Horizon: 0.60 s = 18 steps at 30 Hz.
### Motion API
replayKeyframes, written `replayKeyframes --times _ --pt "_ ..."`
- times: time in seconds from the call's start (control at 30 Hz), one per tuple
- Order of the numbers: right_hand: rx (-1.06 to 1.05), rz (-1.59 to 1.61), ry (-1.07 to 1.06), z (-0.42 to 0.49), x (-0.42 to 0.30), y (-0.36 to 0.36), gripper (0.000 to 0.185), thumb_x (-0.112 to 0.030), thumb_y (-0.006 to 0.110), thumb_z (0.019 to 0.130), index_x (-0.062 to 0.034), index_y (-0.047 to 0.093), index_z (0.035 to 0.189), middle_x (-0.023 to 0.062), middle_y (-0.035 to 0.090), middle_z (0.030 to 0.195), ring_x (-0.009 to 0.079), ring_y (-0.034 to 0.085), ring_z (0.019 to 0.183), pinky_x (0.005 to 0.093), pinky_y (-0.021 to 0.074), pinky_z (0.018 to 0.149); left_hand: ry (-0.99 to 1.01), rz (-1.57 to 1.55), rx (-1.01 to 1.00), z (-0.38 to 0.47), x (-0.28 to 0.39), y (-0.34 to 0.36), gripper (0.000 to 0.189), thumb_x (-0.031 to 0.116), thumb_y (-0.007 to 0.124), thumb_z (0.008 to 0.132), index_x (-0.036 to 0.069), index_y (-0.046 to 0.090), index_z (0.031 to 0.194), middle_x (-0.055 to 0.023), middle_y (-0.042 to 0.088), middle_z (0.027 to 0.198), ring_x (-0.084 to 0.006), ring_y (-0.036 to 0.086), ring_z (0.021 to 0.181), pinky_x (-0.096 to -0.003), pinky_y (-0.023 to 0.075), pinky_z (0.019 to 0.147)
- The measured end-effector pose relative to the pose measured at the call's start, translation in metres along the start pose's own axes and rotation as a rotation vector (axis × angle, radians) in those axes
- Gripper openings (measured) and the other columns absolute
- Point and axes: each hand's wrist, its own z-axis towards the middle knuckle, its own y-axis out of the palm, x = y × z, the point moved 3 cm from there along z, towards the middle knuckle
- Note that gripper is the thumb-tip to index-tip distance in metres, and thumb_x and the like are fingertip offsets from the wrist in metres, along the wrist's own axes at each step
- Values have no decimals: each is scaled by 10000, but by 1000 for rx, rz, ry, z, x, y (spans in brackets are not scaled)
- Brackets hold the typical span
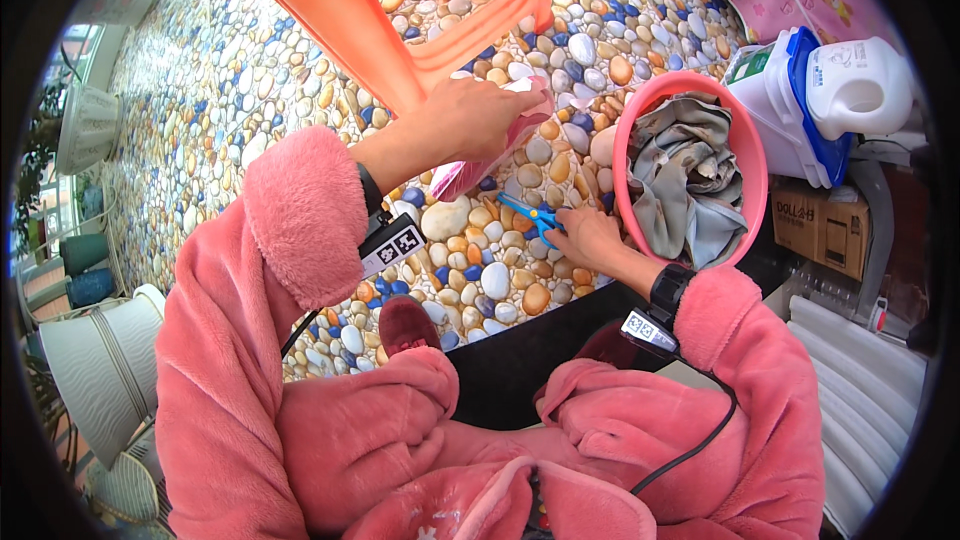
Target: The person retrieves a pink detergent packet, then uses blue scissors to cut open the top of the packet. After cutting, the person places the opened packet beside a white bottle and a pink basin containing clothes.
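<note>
My left hand (480, 116) grips a pink and clear plastic packet (491, 157) by its upper end, close to a leg of the orange plastic stool. The packet's lower end hangs towards me, over the pebble-patterned floor. In my right hand (589, 238) are blue-handled scissors (534, 216), with the fingers at the handle loops. Their blades point up and left, below the packet and apart from it in the picture. Just right of that hand stands a round pink plastic basin (622, 165) with crumpled grey cloth (686, 176) inside.
The orange plastic stool (360, 30) stands beyond my left hand. Right of the basin are a white tub with a blue lid (802, 105), a white plastic jug (859, 86) and a cardboard box (821, 229) bearing writing. White planters (105, 367) line the left side. A black mat (510, 360) lies by my shoes.
</note>
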Motion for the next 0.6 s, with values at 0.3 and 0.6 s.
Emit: replayKeyframes --times 0.3,0.6 --pt "47 -238 -70 -1 -4 12 191 -193 647 845 -17 722 851 192 694 850 354 704 791 453 565 678 -17 7 -7 3 -3 2 619 167 564 875 260 440 1475 -158 701 821 -347 681 763 -478 501 656" --pt "129 -446 -204 -7 -10 14 137 -104 641 772 -9 721 831 163 650 900 306 678 849 390 559 679 -37 -24 54 0 -2 4 625 177 555 891 270 418 1493 -162 694 808 -341 674 751 -476 494 637"
